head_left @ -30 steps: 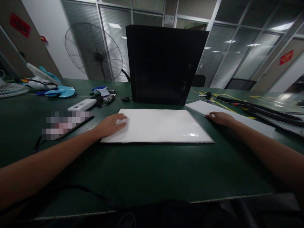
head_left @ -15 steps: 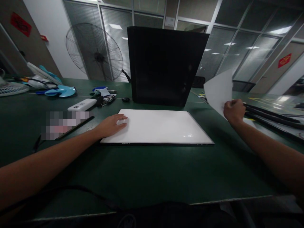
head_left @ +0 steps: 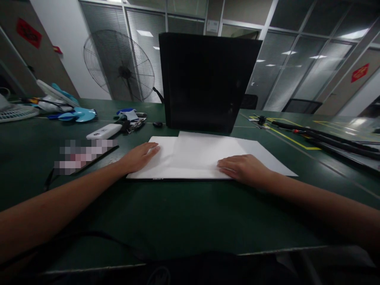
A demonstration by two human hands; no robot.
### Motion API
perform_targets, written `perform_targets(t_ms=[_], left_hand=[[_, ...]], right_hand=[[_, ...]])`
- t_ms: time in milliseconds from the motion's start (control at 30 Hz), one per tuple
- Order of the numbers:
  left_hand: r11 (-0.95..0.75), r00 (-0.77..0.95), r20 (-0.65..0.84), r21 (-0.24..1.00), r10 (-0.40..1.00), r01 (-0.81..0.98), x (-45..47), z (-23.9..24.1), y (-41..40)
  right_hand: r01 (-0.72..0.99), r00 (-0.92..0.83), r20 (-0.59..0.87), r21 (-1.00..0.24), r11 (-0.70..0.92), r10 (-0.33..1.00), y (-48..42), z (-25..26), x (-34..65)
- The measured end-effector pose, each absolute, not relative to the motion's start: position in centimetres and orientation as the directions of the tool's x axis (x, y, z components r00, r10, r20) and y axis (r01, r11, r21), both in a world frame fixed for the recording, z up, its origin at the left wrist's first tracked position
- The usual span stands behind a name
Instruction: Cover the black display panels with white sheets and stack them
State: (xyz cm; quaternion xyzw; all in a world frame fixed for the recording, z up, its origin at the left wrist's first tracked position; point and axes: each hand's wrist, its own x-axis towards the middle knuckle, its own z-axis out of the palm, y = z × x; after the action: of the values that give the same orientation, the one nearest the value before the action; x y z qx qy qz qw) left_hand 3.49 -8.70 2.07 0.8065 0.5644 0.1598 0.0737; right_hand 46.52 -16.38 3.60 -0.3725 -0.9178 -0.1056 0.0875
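Observation:
A white board [head_left: 157, 158] lies flat on the green table [head_left: 184, 213] in front of me. A white sheet of paper [head_left: 208, 152] lies over its right part and sticks out past the board's right edge. My left hand [head_left: 138, 157] rests flat on the board's left edge with its fingers stretched out. My right hand [head_left: 243, 168] lies palm down on the near edge of the sheet, fingers extended and pressing on the paper.
A tall black box [head_left: 208, 79] stands upright just behind the board. At the left lie a white device [head_left: 103, 130], blue fan parts [head_left: 75, 114] and small clutter. A standing fan [head_left: 118, 67] is behind. Black rods [head_left: 326, 136] lie at the right.
My right hand picked the sheet up from the table at the right, carried it left through the air and laid it over the white board. My left hand has stayed put.

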Motion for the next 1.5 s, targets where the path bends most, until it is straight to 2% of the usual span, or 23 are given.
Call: perform_targets(t_ms=[100,233,333,400,500,600,767,1000,1400,1500], left_hand=[[-0.331,0.295,0.157,0.312,0.943,0.891,3.6,2.3,-8.9],[-0.329,0.309,0.117,0.249,0.944,0.911,3.7,2.3,-8.9],[-0.364,0.347,0.112,0.220,0.931,0.905,3.8,2.3,-8.9],[-0.374,0.356,0.119,0.220,0.927,0.901,3.7,2.3,-8.8],[-0.355,0.335,0.122,0.228,0.934,0.907,3.5,2.2,-8.6],[-0.347,0.319,0.152,0.231,0.936,0.909,3.2,1.8,-7.9],[-0.311,0.270,0.189,0.235,0.944,0.921,2.8,1.4,-7.3],[-0.303,0.265,0.179,0.240,0.947,0.922,3.1,1.8,-7.8],[-0.357,0.329,0.160,0.209,0.931,0.910,3.0,1.6,-7.8],[-0.380,0.352,0.157,0.211,0.923,0.901,3.0,1.5,-7.9]], right_hand=[[0.664,-0.732,0.242,0.048,0.746,0.636,-17.9,3.9,45.1],[0.546,-0.811,0.168,-0.126,0.828,0.560,-18.8,4.7,44.6],[0.545,-0.786,0.224,-0.190,0.817,0.576,-17.8,4.9,45.4],[0.673,-0.665,0.288,-0.170,0.720,0.689,-16.0,4.7,46.8],[0.915,-0.360,0.303,-0.070,0.397,0.883,-12.9,4.0,50.1],[0.991,-0.130,0.254,0.017,0.130,0.958,-10.6,3.3,53.2],[0.998,-0.055,0.254,0.052,0.043,0.966,-9.6,3.0,54.7],[0.993,-0.099,0.249,0.083,0.080,0.964,-10.2,2.4,53.2],[0.971,-0.230,0.209,-0.021,0.240,0.951,-9.9,1.9,53.5],[0.887,-0.439,0.177,-0.073,0.456,0.881,-10.8,2.8,53.2]])
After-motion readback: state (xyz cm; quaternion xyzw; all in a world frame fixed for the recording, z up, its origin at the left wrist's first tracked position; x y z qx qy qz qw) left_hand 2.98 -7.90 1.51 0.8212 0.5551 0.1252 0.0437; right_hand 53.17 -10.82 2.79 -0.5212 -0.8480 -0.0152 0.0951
